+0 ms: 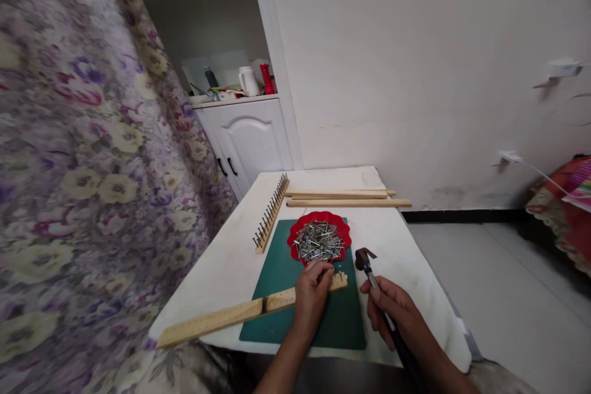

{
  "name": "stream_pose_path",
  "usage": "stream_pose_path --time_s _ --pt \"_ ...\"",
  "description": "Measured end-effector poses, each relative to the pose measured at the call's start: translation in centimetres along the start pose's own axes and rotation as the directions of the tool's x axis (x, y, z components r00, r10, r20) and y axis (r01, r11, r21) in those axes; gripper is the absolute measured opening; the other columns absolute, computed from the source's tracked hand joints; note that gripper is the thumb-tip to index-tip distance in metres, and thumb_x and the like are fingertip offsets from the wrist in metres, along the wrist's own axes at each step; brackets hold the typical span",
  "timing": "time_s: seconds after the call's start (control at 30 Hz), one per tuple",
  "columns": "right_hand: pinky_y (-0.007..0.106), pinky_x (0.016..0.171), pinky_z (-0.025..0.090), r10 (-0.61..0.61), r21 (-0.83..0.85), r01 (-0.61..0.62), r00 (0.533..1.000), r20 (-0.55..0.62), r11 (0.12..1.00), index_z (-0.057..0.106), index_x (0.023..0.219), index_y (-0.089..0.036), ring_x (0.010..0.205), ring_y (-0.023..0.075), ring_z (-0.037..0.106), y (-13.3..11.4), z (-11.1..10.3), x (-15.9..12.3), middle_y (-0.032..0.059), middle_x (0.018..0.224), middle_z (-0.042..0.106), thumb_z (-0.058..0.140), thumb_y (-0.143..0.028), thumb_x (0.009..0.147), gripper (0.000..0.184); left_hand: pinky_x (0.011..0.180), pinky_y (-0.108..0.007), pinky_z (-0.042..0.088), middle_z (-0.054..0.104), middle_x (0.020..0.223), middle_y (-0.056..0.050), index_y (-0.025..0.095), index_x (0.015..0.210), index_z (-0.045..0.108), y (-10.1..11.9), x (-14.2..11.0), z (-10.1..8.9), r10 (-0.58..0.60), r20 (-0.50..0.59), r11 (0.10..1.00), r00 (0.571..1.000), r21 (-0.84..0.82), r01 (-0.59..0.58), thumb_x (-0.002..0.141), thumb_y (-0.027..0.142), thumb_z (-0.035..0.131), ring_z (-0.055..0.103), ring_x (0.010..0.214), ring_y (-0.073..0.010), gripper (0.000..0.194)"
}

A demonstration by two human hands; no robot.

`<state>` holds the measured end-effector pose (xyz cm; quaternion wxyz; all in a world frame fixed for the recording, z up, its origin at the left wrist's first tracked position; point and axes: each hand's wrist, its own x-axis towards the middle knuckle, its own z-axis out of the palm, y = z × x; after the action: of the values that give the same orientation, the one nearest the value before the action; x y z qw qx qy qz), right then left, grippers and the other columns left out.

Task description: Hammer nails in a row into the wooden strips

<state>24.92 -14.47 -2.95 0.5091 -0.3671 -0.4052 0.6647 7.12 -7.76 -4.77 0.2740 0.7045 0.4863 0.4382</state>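
My left hand [312, 292] rests with its fingers curled over the right end of a long wooden strip [221, 319], which lies across a green cutting mat [341, 320]; the fingertips reach the edge of a red dish [295, 235] full of nails [318, 240]. My right hand [392, 311] is wrapped round the handle of a small hammer [364, 258], whose dark head hangs just above the table to the right of the dish. Whether the left fingers pinch a nail is hidden.
A second wooden strip [271, 212] studded with upright nails lies at the mat's left. Two plain wooden strips [346, 198] lie at the table's far end by the wall. A floral curtain [83, 154] hangs along the left; a white cabinet [249, 135] stands behind.
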Motion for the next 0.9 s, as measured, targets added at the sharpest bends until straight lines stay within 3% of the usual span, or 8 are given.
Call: stream_pose_path --time_s 0.43,0.67,0.9 --pt "0.015 0.028 0.015 -0.006 0.015 0.005 1.000 0.012 1.000 0.049 0.090 -0.017 0.024 0.0036 0.038 -0.1 0.2 -0.1 -0.0057 0.048 0.058 0.055 -0.049 0.083 0.033 0.069 -0.024 0.041 0.061 0.078 -0.003 0.018 0.078 0.064 -0.6 -0.1 0.2 0.031 0.021 0.998 0.999 0.058 -0.032 0.086 0.024 0.050 0.057 0.076 -0.0164 0.017" --pt "0.014 0.026 0.017 0.029 0.068 -0.037 0.993 0.113 0.997 0.050 0.089 -0.016 0.023 0.0035 0.039 -0.4 0.7 0.7 -0.0033 0.049 0.062 0.053 -0.043 0.085 0.028 0.066 -0.022 0.040 0.061 0.076 -0.002 0.018 0.075 0.063 -1.1 -0.1 0.3 0.050 0.022 0.992 0.998 0.113 -0.053 0.083 0.019 0.052 0.057 0.074 -0.0146 0.014" --pt "0.014 0.025 0.016 0.081 0.003 -0.084 0.976 0.202 0.996 0.049 0.081 -0.016 0.021 0.0045 0.040 -2.2 2.4 2.5 -0.0015 0.047 0.064 0.054 -0.042 0.084 0.026 0.063 -0.021 0.040 0.061 0.074 -0.001 0.018 0.075 0.065 -1.3 -0.2 0.6 0.022 -0.002 0.989 1.000 0.146 -0.022 0.080 0.016 0.053 0.056 0.069 -0.0129 0.013"
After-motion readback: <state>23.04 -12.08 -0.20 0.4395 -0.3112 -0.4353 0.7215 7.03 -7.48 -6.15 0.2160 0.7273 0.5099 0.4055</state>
